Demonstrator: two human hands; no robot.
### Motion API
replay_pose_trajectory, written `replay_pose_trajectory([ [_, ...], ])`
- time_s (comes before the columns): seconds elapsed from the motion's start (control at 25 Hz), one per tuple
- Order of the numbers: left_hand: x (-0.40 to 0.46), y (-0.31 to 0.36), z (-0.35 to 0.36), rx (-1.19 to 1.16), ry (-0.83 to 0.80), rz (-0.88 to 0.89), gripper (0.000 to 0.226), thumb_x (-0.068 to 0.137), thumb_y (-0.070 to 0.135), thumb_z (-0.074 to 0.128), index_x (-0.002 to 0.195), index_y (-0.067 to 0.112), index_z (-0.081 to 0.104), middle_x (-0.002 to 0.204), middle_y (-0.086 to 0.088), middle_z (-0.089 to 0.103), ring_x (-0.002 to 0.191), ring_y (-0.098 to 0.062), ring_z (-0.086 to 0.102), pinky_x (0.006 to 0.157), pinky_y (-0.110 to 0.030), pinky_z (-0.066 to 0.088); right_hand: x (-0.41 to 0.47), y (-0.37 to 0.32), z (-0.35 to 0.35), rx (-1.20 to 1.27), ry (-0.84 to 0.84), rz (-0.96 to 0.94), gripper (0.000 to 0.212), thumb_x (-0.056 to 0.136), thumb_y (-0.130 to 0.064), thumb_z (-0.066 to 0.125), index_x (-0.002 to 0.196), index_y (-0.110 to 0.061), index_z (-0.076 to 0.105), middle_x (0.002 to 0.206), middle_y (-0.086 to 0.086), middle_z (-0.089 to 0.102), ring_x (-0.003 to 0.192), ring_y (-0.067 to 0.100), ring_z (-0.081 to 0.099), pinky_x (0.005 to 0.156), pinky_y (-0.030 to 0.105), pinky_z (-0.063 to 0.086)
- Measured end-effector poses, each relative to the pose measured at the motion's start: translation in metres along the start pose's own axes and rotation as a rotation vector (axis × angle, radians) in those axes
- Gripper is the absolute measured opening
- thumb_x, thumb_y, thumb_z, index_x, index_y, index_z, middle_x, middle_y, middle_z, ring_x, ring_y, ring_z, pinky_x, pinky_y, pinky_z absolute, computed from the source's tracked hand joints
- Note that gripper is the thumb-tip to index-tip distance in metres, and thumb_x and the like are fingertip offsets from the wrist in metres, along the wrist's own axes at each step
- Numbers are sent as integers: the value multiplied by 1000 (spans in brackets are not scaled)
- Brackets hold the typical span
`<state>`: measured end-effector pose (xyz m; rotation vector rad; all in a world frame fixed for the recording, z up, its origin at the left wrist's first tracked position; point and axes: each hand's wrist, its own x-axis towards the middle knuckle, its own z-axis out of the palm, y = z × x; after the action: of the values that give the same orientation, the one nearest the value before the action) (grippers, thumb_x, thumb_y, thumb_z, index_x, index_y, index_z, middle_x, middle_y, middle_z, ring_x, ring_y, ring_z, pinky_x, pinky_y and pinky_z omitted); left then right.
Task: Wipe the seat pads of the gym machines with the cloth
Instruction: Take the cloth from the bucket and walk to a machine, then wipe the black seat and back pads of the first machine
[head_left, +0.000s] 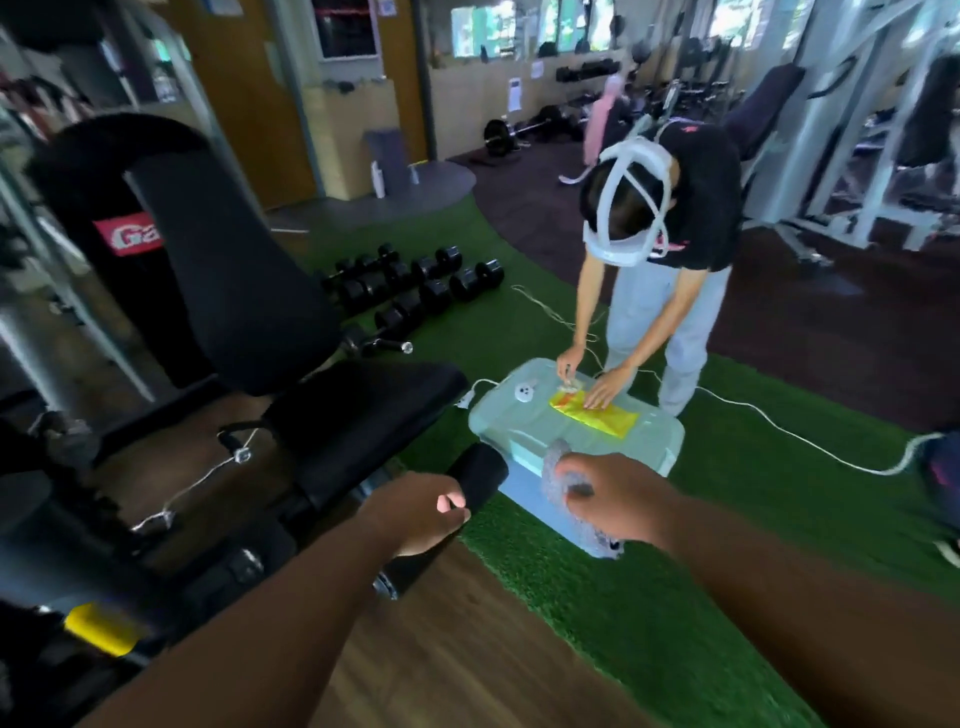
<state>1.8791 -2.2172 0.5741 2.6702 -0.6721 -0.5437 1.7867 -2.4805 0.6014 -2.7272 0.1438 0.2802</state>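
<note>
left hand (415, 512) grips foam roller (475, 480) at lower centre | right hand (618, 499) holds cloth (576, 501) | risk: loosely bunched cloth may slip before reaching seat pad (363, 410)

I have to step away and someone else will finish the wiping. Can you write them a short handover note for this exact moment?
Left hand: curled round the black foam roller at the foot end of the bench.
Right hand: grips the grey cloth, held just right of that roller, over the green turf.
Seat pad and back pad lie up and left of the hands; the cloth touches neither.
Done: cannot tell from this view whether any pad has been wiped.
Left: bring the cloth onto the seat pad, wipe it, then move on to the other machines.
</note>
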Motion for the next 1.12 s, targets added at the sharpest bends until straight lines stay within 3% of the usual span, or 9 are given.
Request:
replay_pose_trajectory([
  [0.24, 41, -32, -19, -68, 21, -137, 26, 88, 56, 57, 104, 38, 66, 107, 17, 68, 100, -9, 64, 91, -36, 52, 114, -25, -6, 21, -92, -107, 33, 94, -33, 52, 126, -38, 57, 100, 0, 67, 84, 21, 63, 75, 34, 53],
  [0.32, 58, -59, -31, -111, 38, -182, 27, 84, 61, 55, 100, 42, 65, 103, 20, 67, 95, -7, 64, 89, -37, 53, 153, -47, 0, 63, -126, -148, 35, 94, -33, 53, 128, -39, 56, 93, -5, 65, 74, 14, 60, 69, 30, 49],
  [0.44, 89, -100, -53, -175, 55, -219, 27, 81, 60, 55, 97, 42, 66, 97, 20, 67, 91, -6, 64, 86, -36, 55, 212, -77, 12, 171, -191, -158, 36, 93, -31, 53, 128, -40, 55, 67, -4, 60, 46, 12, 48, 52, 28, 41],
  [0.6, 136, -164, -81, -184, 42, -272, 26, 77, 58, 54, 90, 39, 65, 90, 21, 67, 89, -6, 63, 86, -35, 54, 287, -115, 24, 203, -201, -173, 47, 96, -29, 51, 141, -39, 41, 66, -4, 51, 46, 11, 45, 48, 27, 37],
  [0.72, 164, -198, -94, -242, 24, -304, 20, 83, 52, 59, 91, 36, 68, 92, 19, 68, 91, -5, 64, 89, -34, 53, 335, -133, 31, 273, -221, -116, 51, 99, -31, 51, 147, -33, 33, 79, -1, 59, 50, 9, 50, 47, 24, 38],
  [0.8, 183, -211, -99, -361, 43, -327, 16, 87, 46, 63, 95, 35, 70, 93, 17, 69, 90, -3, 64, 89, -30, 52, 364, -142, 38, 337, -259, -65, 48, 99, -37, 53, 144, -33, 38, 98, -2, 63, 66, 9, 58, 54, 25, 43],
  [0.88, 198, -213, -101, -527, 84, -369, 14, 90, 39, 64, 99, 30, 70, 93, 14, 70, 86, -2, 64, 83, -24, 51, 390, -148, 45, 413, -315, -66, 42, 99, -39, 54, 140, -33, 44, 112, -5, 63, 86, 10, 64, 71, 30, 53],
  [1.0, 225, -215, -103, -873, 175, -526, 15, 94, 31, 63, 103, 20, 69, 94, 0, 71, 75, -10, 65, 61, -15, 47, 436, -157, 50, 520, -384, -125, 36, 100, -33, 56, 135, -32, 50, 113, -8, 65, 98, 9, 66, 89, 35, 55],
  [1.12, 249, -214, -102, -1039, 257, -661, 17, 97, 30, 59, 104, 17, 68, 101, -7, 72, 73, -12, 64, 60, -16, 46, 481, -163, 51, 563, -495, -195, 34, 100, -28, 57, 134, -32, 52, 116, -5, 67, 101, 11, 67, 96, 39, 54],
])
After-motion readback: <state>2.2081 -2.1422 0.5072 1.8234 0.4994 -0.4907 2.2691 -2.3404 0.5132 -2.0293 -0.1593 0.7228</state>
